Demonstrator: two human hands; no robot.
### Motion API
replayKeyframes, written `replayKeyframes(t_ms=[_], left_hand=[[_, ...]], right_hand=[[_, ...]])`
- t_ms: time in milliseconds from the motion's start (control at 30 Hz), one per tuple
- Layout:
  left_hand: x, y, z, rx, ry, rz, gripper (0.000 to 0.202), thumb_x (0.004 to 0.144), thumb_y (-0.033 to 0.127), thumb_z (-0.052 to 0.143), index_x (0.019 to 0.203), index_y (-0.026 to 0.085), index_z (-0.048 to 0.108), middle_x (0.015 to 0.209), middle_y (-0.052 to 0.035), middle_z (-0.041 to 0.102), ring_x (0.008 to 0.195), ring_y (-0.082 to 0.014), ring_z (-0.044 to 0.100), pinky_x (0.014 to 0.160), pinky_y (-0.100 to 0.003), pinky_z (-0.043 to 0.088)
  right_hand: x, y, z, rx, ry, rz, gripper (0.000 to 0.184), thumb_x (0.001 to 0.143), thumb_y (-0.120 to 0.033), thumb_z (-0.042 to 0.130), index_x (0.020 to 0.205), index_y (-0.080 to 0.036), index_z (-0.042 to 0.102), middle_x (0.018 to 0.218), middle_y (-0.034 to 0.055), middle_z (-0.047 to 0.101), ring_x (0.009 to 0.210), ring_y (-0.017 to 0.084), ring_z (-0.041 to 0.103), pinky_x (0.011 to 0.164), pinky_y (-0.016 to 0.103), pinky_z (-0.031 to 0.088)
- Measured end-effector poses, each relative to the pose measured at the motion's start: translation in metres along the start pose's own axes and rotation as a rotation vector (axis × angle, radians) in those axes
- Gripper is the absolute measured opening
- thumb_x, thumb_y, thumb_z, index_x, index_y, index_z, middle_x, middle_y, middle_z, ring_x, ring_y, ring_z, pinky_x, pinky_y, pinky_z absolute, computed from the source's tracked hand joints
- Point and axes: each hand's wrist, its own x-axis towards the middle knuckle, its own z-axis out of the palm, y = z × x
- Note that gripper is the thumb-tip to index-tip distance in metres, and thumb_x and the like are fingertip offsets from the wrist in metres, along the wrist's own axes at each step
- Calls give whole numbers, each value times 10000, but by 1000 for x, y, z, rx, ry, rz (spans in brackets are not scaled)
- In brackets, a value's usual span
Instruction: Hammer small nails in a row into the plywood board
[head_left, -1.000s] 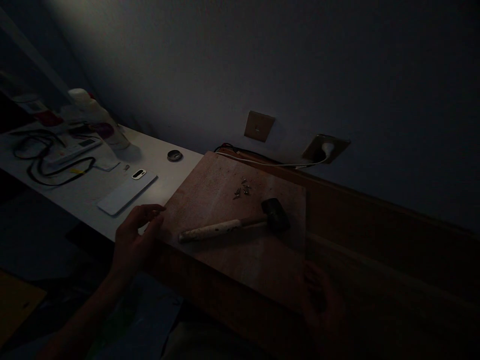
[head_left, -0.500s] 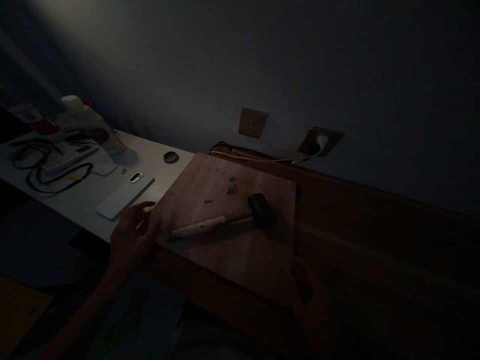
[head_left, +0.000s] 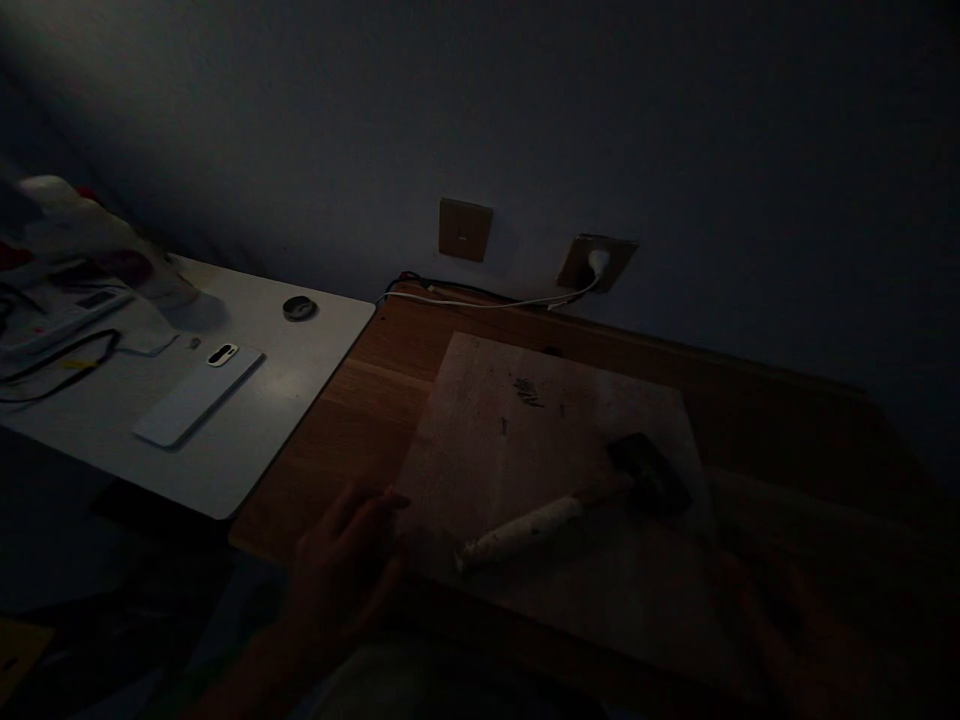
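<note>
A square wooden board [head_left: 457,450] lies on the brown wooden tabletop. My left hand [head_left: 341,560] grips its left edge near the front corner, fingers bent. At the right edge is my right hand [head_left: 787,620], deep in shadow, its fingers curled along the side of the board. On the board rests a hammer [head_left: 525,530] with a dark head and a pale wrapped handle, the head pointing right. Several small nails [head_left: 527,392] lie in a loose group toward the back of the board, a few of them apart.
A white table [head_left: 281,390] adjoins on the left, bearing a phone [head_left: 191,400], a small round tin [head_left: 299,308], a bottle [head_left: 142,265] and a black cable [head_left: 82,370]. A white plug [head_left: 598,262] sits in a wall socket, its cord running along the back edge.
The board has shifted right, away from the white table, with both my hands at its sides and the hammer and nails on it. The nails lie differently. The view has swung right.
</note>
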Motion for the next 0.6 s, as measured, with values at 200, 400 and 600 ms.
replayKeyframes(t_ms=[200,400,600], left_hand=[[20,-6,15,70,-35,162,276,990,256,541,1203,265,716,1038,-57,748,834,-194,744,691,-280,594],[62,-2,12,127,-79,266,278,1027,249,486,1090,236,756,957,-68,771,846,-210,727,786,-337,594],[131,17,30,75,-332,416,281,1000,249,544,1223,224,712,1182,-93,745,1047,-230,730,887,-341,591]], right_hand=[[-8,8,-8,-123,-7,135,561,839,-749,514,957,-245,731,934,211,760,813,436,694,761,612,534],[-27,-15,12,97,62,193,531,829,-780,534,875,-266,662,891,168,754,800,391,709,729,562,571],[-34,-87,33,342,-407,-95,643,943,-714,560,1384,-266,697,788,27,775,699,266,751,618,372,567]])
